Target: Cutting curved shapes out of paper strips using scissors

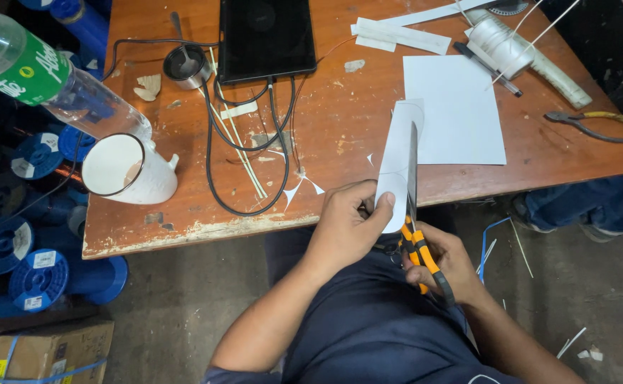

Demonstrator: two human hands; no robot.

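My left hand (350, 220) pinches the lower end of a narrow white paper piece (397, 160) and holds it upright in front of the table edge. My right hand (448, 263) grips a pair of scissors (417, 213) with orange and black handles. The long blades point upward along the right side of the paper piece, and the cut edge runs beside them. A larger white sheet (461, 107) lies flat on the wooden table (340, 135) just behind the paper I hold.
On the table are a black tablet (265, 35) with cables, a small metal cup (185, 65), a white mug (128, 171), a plastic bottle (48, 78), a thread roll (500, 43), pliers (585, 124) and a pen. Blue spools (38, 277) and a cardboard box (38, 352) stand on the floor at left.
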